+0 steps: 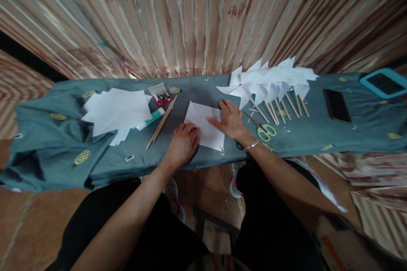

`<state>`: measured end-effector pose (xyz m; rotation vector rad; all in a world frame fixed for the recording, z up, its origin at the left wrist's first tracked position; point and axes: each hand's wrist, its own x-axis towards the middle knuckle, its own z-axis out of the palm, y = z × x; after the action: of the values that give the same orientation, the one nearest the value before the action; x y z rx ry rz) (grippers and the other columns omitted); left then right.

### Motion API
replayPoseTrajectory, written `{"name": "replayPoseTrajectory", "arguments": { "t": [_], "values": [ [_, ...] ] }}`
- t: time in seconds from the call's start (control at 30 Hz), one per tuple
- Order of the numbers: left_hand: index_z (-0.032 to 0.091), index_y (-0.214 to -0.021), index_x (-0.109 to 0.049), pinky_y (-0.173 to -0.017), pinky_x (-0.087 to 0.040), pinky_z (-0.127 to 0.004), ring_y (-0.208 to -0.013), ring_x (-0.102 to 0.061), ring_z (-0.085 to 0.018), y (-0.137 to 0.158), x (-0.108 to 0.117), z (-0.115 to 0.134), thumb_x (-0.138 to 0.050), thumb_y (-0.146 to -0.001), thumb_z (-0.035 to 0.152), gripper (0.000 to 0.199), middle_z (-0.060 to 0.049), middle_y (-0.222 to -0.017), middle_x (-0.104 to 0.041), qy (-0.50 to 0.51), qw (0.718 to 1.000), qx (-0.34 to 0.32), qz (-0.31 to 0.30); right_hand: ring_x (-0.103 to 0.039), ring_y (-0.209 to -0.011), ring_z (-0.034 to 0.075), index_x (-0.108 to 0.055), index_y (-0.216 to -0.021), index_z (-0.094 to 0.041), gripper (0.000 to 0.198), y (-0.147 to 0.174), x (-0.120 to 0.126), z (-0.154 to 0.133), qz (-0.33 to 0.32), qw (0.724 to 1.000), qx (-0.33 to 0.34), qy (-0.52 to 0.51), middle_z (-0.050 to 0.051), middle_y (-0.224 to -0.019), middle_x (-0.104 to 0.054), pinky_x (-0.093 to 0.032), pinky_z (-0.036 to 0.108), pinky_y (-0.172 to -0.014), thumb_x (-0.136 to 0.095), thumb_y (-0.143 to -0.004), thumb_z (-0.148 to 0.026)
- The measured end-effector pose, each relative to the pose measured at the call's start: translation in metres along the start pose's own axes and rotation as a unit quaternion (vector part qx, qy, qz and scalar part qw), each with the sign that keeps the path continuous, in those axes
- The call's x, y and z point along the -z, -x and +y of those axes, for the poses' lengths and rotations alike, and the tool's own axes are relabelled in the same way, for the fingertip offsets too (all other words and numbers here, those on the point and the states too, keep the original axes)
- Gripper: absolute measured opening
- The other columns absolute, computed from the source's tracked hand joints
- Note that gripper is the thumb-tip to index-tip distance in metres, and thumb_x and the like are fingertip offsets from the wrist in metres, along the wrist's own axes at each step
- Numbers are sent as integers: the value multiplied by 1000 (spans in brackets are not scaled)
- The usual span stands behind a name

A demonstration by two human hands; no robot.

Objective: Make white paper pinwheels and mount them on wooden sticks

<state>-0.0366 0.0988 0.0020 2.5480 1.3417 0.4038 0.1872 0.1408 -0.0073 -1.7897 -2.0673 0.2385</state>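
A square white sheet of paper (206, 118) with crease lines lies on the cloth-covered table in front of me. My left hand (184, 142) is at its lower left edge, fingers curled together on the paper. Across the right side of the same sheet rests my right hand (233, 123), open, thumb and fingers spread flat. Scissors with green handles (266, 131) lie just right of that hand. Two wooden sticks (163, 120) are side by side left of the sheet. White paper pinwheels (270, 80) on wooden sticks lie overlapping in a row at the right.
On the left is a pile of white paper (117, 108), with a green and white box (154, 116) beside it. A small open red box (161, 97) holds shiny metal pieces. A black phone (337, 105) and a blue-framed tablet (384, 82) lie far right. A curtain (190, 21) hangs behind.
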Motion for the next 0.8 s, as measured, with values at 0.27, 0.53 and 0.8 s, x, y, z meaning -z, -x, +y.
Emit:
{"name": "replayPoseTrajectory", "arguments": {
  "t": [0.27,0.53,0.8],
  "values": [
    [13,-120,-63,-91,-48,-46,-112,-51,-32,-2,0,-1,-49,-95,21,30,-15,-122,-61,-9,1000,-1,-11,-23,-151,37,-41,-149,-13,91,2,-16,-21,2,999,-24,29,24,-159,-33,-18,59,-117,-57,-82,-73],
    [13,-108,-67,-91,-49,-43,-104,-54,-28,4,7,-9,-44,-97,21,26,-14,-111,-63,-33,999,-35,-14,-25,-150,36,-41,-148,-13,91,1,-21,-18,-2,999,-42,8,24,-158,-34,-19,57,-117,-57,-82,-73],
    [16,-103,-70,-88,-51,-42,-100,-55,-27,17,9,-18,-46,-96,18,25,-13,-105,-65,-42,998,-36,10,-26,-150,38,-40,-147,-13,91,1,-24,-16,-2,999,-43,-5,25,-156,-36,-18,59,-117,-59,-81,-72]
  ]
}}
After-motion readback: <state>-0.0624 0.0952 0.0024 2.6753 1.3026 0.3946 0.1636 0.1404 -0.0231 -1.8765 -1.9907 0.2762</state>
